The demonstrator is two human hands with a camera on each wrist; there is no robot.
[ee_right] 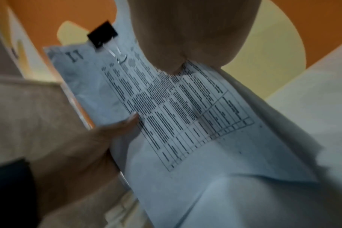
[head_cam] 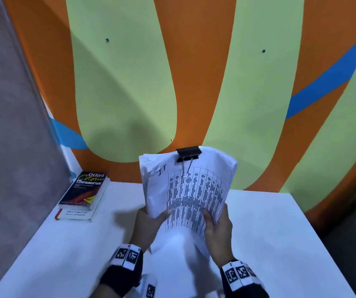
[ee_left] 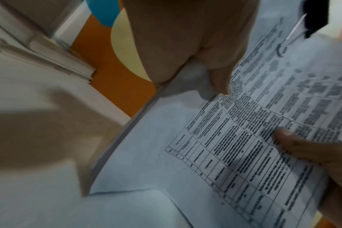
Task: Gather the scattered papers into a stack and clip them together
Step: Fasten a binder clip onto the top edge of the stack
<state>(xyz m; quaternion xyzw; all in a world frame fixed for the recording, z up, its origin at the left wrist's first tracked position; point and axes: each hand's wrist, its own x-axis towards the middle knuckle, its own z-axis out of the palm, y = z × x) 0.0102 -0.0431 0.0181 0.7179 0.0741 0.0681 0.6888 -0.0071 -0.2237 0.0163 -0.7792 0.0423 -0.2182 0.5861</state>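
Since the clip [head_cam: 188, 154] already bites the top edge of the papers [head_cam: 185, 190], I judge the main risks are about hold, not gathering. I've got the stack lifted upright above the counter [head_cam: 280, 229], near the painted wall. My left hand [head_cam: 151, 220] pinches the lower left edge, thumb on the printed front; my right hand [head_cam: 217, 222] pinches the lower right edge the same way. Both grips pressed onto paper, neither spread.

Risks: the sheets look uneven at the top left corner and fanned along the right edge, so a page the clip missed could slide out if I tilt or shake. The stack bows in the middle; a harder squeeze could crease it. The clip sits alone at top centre, so the bottom corners may splay once I let go.

Hard to tell: the fingers behind the stack are hidden. The bottom edge is blown out white and blurred. I can't count sheets or confirm the clip catches all of them. Both wrist views are smeared. Books [head_cam: 84, 195] lie left on the counter, lower one mostly covered.
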